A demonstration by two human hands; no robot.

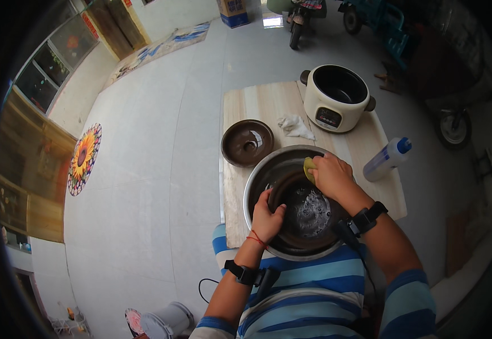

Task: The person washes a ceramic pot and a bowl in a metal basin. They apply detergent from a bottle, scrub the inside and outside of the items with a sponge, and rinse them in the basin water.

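My left hand (268, 218) grips the left rim of a dark brown pot (292, 229), thumb inside and fingers outside. Sudsy water (313, 212) with bubbles lies in the pot's bottom. The pot sits tilted inside a stainless steel basin (249, 199) at the table's near edge. In my right hand (331, 174) is a yellow-green sponge (309, 169), pressed at the pot's far rim. A brown lid (246, 143) with a central knob or recess lies left of the basin. Behind the basin is a crumpled white cloth (295, 126).
A cream electric cooker (335, 99) stands open at the table's back right. To the right is a white squeeze bottle (386, 159) with a blue cap. The wooden table (263, 95) bears them all. A grey bin (167, 320) stands on the floor; a motorbike (297, 25) is parked beyond.
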